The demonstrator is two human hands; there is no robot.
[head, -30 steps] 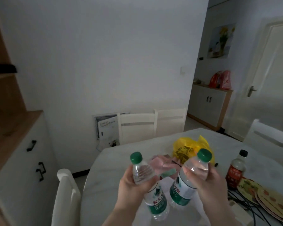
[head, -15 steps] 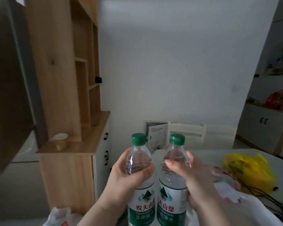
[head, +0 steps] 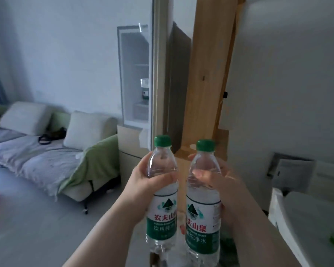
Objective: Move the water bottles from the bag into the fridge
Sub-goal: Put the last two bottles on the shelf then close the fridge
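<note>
Two clear water bottles with green caps and green-and-white labels stand upright side by side in front of me. My left hand (head: 143, 182) grips the left bottle (head: 162, 199) round its upper body. My right hand (head: 218, 180) grips the right bottle (head: 202, 209) the same way. Straight ahead stands the fridge (head: 135, 78) with its door (head: 159, 74) swung open edge-on toward me; white shelves and small items show inside. The bag is out of view.
A wooden cabinet side (head: 206, 74) rises right behind the bottles. A sofa (head: 46, 151) with cushions and a green throw fills the left. The white table edge (head: 307, 218) and a chair back (head: 274, 207) sit at the lower right. Grey floor lies at the lower left.
The view has swung left from the table and yellow bag to the wooden cabinet, open fridge and sofa. Both hands still hold their bottles, now upright and level.
</note>
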